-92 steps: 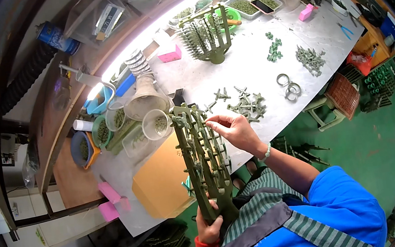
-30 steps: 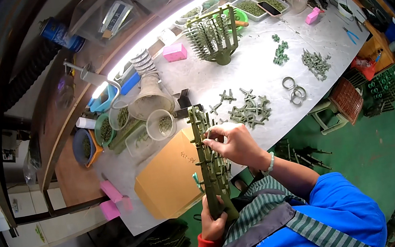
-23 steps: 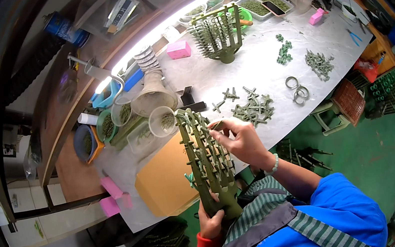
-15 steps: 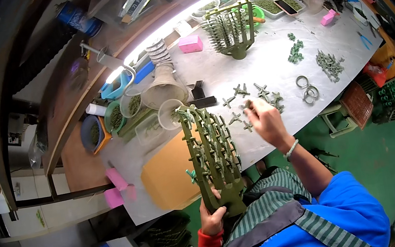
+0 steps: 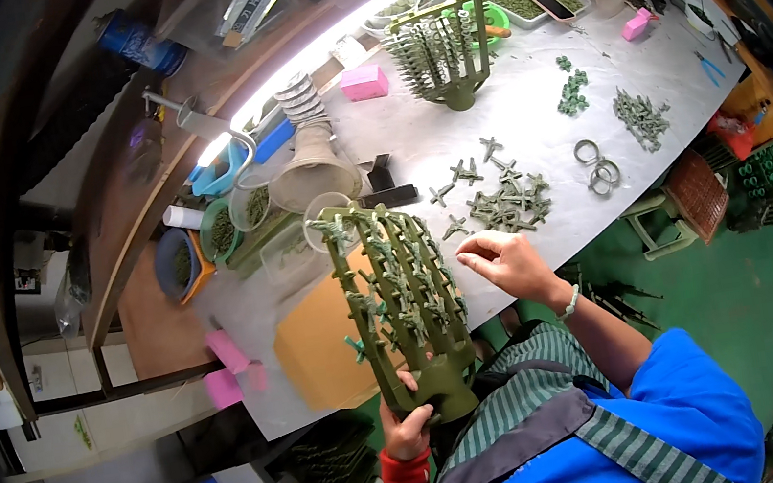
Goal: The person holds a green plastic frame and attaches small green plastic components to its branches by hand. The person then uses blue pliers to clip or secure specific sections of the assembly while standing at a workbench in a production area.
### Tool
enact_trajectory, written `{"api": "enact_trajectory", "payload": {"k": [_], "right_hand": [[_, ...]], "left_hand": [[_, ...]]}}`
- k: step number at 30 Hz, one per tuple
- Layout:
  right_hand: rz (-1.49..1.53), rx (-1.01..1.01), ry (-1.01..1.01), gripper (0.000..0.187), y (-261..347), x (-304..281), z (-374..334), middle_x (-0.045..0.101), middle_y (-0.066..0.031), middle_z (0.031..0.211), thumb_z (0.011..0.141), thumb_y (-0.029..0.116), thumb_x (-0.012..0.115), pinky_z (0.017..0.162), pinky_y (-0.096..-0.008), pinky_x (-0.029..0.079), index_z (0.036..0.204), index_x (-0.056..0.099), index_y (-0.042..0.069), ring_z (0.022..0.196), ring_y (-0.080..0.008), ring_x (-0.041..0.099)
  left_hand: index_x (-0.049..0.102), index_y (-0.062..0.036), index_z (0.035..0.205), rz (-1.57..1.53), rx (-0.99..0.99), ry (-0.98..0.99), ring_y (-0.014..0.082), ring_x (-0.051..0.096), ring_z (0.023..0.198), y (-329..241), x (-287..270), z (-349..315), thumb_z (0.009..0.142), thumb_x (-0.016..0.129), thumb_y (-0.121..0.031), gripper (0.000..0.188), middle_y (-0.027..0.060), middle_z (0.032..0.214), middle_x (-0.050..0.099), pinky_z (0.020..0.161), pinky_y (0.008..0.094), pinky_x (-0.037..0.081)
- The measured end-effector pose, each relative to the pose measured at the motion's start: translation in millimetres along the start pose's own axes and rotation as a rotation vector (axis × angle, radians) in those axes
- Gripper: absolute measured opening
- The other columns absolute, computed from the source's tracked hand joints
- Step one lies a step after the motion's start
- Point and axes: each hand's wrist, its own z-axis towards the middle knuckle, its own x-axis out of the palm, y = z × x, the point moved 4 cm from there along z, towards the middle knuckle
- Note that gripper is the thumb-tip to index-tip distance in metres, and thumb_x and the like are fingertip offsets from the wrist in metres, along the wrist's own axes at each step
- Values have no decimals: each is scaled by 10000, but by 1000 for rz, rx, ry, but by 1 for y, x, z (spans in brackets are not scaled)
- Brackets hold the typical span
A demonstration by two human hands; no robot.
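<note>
My left hand [image 5: 406, 428] is closed around the base of an olive-green rack [image 5: 449, 389], holding it upright but slightly tilted above the table's near edge. Small grey-green pieces hang in rows along the rack's upright bars, with a few brighter green ones on its left side. To the right of the rack is my right hand [image 5: 509, 266], its thumb and fingers pinched together. Whatever may be between those fingertips is too small to make out. Just beyond that hand lies a loose pile of cross-shaped grey-green pieces [image 5: 512, 204].
Farther back stands a second loaded green rack [image 5: 457, 98]. Rings [image 5: 603, 176], small green pieces [image 5: 574, 97] and a grey-green heap [image 5: 643, 118] lie to the right. A funnel-shaped hood [image 5: 316, 174], tubs and brown cardboard [image 5: 308, 351] occupy the left.
My right hand has drawn back from the pile toward me and the rack, uncovering more pieces. The rack in my left hand has shifted slightly left.
</note>
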Motion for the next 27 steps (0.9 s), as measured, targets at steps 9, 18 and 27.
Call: {"api": "enact_trajectory", "payload": {"k": [9, 18, 27], "right_hand": [[908, 71, 257, 250, 75, 21, -2, 691, -28, 938, 975, 145, 606, 723, -201, 507, 1155, 655, -21, 830, -50, 615], [1029, 191, 389, 199, 77, 17, 5, 676, -20, 819, 976, 171, 597, 605, -197, 483, 1052, 661, -2, 672, -40, 581], [826, 155, 386, 223, 76, 18, 4, 693, -6, 863, 973, 124, 582, 587, -172, 441, 1148, 665, 13, 661, -16, 531]], "left_hand": [[477, -56, 1066, 322, -8, 53, 133, 453, 973, 9, 6, 1, 676, 529, 74, 414, 27, 991, 427, 890, 249, 375], [474, -50, 1076, 477, 7, 6, 106, 390, 832, 8, 18, 1, 689, 520, 65, 406, 2, 948, 400, 763, 217, 354], [465, -51, 1001, 324, -51, 81, 161, 479, 964, 11, 10, 4, 656, 537, 36, 363, 68, 1061, 508, 900, 271, 380]]}}
